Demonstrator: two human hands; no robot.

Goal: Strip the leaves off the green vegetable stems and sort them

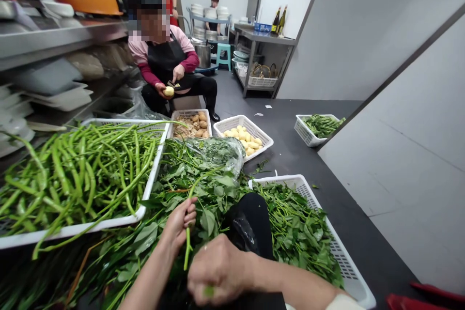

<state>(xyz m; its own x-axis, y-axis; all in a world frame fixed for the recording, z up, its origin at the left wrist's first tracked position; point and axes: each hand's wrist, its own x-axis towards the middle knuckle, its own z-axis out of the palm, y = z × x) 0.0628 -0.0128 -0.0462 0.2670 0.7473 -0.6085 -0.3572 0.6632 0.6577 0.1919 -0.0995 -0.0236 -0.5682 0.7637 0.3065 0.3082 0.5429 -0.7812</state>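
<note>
My left hand (180, 220) is closed round a green stem (188, 247), whose lower end sticks out below the fingers. Close beside it, my right hand (218, 271) is a blurred fist with a small bit of green (208, 291) showing at its fingers. Beneath and beyond both hands lies a heap of leafy greens (214, 184). Bare green stems (87, 169) fill a white basket (150, 179) at the left. To the right, another white basket (341, 256) holds leafy greens with thin stems.
A seated person in a black apron (167, 58) peels a potato (169, 91). Before them stand a basket of unpeeled potatoes and peelings (189, 126) and one of peeled potatoes (241, 138). A metal shelf (72, 38) runs along the left; a greens basket (308, 138) stands by the right wall.
</note>
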